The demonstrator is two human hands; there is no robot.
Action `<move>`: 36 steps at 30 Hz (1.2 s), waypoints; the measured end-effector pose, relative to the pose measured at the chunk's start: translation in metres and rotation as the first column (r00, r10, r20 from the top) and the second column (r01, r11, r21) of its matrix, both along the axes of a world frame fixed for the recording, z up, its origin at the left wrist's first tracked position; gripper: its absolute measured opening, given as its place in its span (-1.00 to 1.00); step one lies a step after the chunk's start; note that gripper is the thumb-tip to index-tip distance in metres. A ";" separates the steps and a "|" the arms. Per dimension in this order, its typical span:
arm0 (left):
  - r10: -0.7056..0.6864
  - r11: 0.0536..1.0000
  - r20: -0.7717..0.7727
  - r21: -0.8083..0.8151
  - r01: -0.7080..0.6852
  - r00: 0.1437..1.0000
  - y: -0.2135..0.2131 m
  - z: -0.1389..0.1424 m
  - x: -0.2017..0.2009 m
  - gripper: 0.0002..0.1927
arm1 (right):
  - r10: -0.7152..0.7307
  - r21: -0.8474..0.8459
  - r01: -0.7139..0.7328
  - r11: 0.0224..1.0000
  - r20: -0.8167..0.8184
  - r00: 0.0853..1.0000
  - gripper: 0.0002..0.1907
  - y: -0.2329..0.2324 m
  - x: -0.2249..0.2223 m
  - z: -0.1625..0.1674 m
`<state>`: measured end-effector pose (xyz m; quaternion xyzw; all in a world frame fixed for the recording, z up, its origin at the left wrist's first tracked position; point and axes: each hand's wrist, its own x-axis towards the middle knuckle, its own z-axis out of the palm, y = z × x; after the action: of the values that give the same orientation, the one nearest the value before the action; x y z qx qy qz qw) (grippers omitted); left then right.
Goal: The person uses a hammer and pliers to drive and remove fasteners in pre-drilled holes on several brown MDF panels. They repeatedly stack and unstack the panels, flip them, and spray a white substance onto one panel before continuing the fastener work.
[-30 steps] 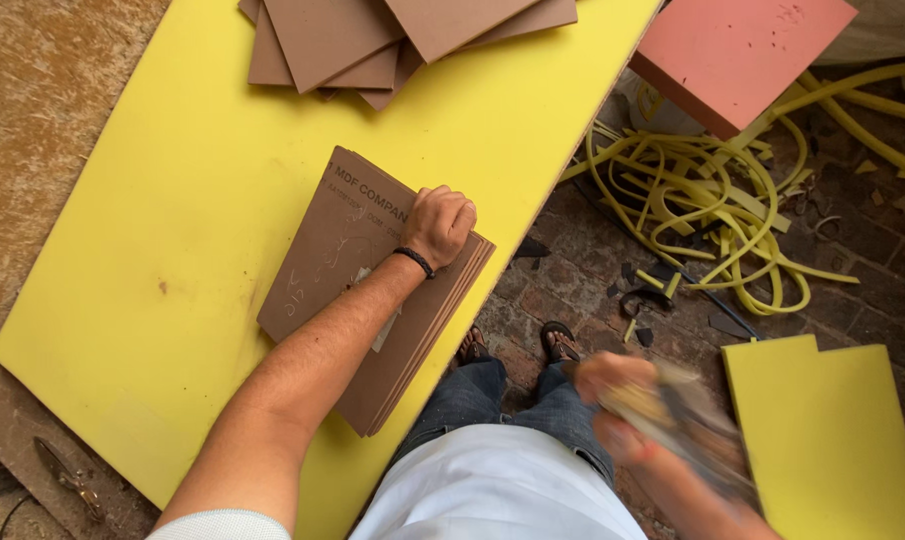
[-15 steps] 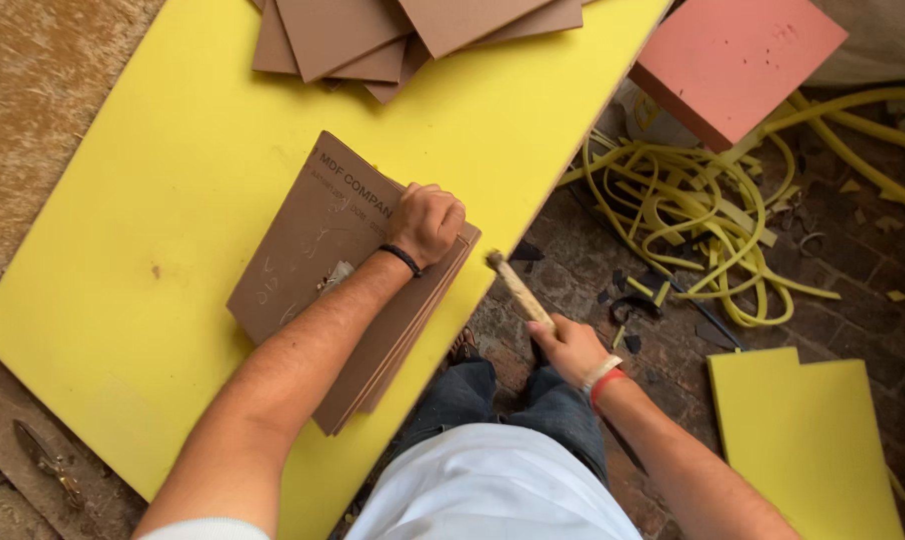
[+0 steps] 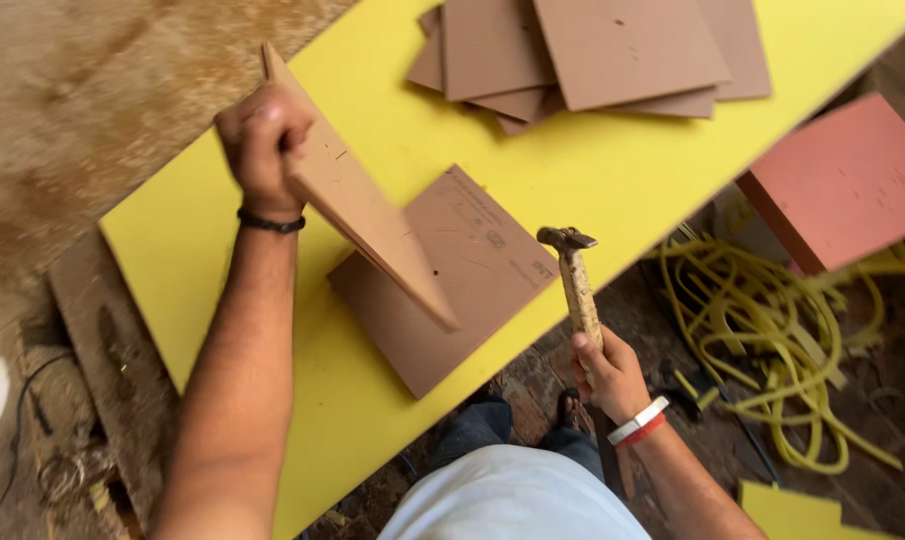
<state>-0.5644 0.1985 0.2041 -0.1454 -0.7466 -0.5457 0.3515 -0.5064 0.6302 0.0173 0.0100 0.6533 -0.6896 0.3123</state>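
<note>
Your right hand grips a hammer by its handle, head up at the yellow board's edge. Your left hand clasps a brown panel, tilted on edge above another brown panel lying flat. Farther off sit stacked brown panels, a pink slab, and tangled yellow hose.

We see a matt brown fibreboard panel raised over more smooth, dull panels. The hammer has a worn, speckled wooden handle and a dark metal head. The yellow desk looks smooth, the hose plastic.
</note>
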 end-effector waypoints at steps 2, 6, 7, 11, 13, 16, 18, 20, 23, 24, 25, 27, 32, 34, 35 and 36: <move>0.028 0.995 -0.163 0.103 -0.012 0.986 -0.019 -0.011 0.038 -0.60 | 0.063 0.103 -0.065 0.993 0.024 0.998 -0.78 -0.012 -0.006 -0.001; 0.338 0.933 -0.134 0.176 -0.314 0.931 -0.020 -0.074 0.124 -0.74 | 0.175 0.252 -0.191 0.949 0.084 0.981 -0.72 -0.036 -0.015 0.001; 0.381 0.894 -0.092 0.292 -0.340 0.920 -0.017 -0.094 0.138 -0.75 | 0.206 0.283 -0.227 0.932 0.103 0.973 -0.66 -0.042 -0.018 0.002; 0.062 0.308 0.456 0.838 -0.451 0.888 -0.002 -0.170 0.197 -0.25 | 0.302 0.219 -0.321 0.921 0.116 0.946 -0.48 -0.066 -0.028 0.012; -0.063 0.303 0.659 0.728 -0.615 0.750 0.008 -0.205 0.213 -0.25 | 0.310 0.243 -0.345 0.907 0.173 0.935 -0.50 -0.077 -0.032 0.017; 0.060 0.413 0.789 0.538 -0.735 0.612 0.031 -0.248 0.218 -0.43 | 0.435 0.492 -0.415 0.765 0.081 0.897 -0.44 -0.094 -0.038 0.024; 0.121 0.426 0.795 0.499 -0.755 0.594 0.041 -0.263 0.217 -0.54 | 0.483 0.544 -0.431 0.719 0.055 0.874 -0.52 -0.106 -0.044 0.026; 0.162 0.410 0.801 0.476 -0.778 0.576 0.047 -0.268 0.215 -0.60 | 0.475 0.535 -0.392 0.748 -0.019 0.880 -0.51 -0.119 -0.049 0.026; 0.191 0.416 0.812 0.442 -0.795 0.552 0.051 -0.261 0.214 -0.60 | 0.459 0.522 -0.319 0.791 -0.160 0.874 -0.57 -0.141 -0.060 0.024; 0.198 0.416 0.821 0.425 -0.804 0.536 0.053 -0.257 0.214 -0.61 | 0.513 0.588 -0.325 0.741 -0.183 0.839 -0.58 -0.147 -0.063 0.024; 0.204 0.420 0.828 0.408 -0.811 0.522 0.053 -0.253 0.214 -0.62 | 0.564 0.649 -0.321 0.689 -0.203 0.801 -0.60 -0.153 -0.067 0.024; 0.208 0.421 0.841 0.385 -0.822 0.500 0.055 -0.246 0.213 -0.63 | 0.537 0.653 -0.380 0.656 -0.049 0.842 -0.61 -0.162 -0.074 0.026; 0.201 0.431 0.862 0.349 -0.833 0.465 0.055 -0.236 0.212 -0.62 | 0.374 0.456 -0.285 0.843 -0.115 0.920 -0.66 -0.163 -0.079 0.029; 0.211 0.432 0.861 0.343 -0.834 0.463 0.055 -0.235 0.212 -0.62 | 0.422 0.523 -0.303 0.797 -0.124 0.898 -0.67 -0.161 -0.077 0.025; 0.215 0.434 0.859 0.342 -0.833 0.465 0.055 -0.234 0.212 -0.62 | 0.420 0.526 -0.330 0.784 -0.057 0.906 -0.65 -0.160 -0.076 0.023; 0.211 0.436 0.856 0.350 -0.829 0.472 0.056 -0.234 0.213 -0.61 | 0.414 0.527 -0.358 0.771 0.012 0.910 -0.63 -0.160 -0.075 0.019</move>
<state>-0.3518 0.2540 -0.0302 0.4973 -0.5281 -0.6497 0.2273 -0.5817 0.4701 0.0368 -0.0771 0.8177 -0.4086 0.3980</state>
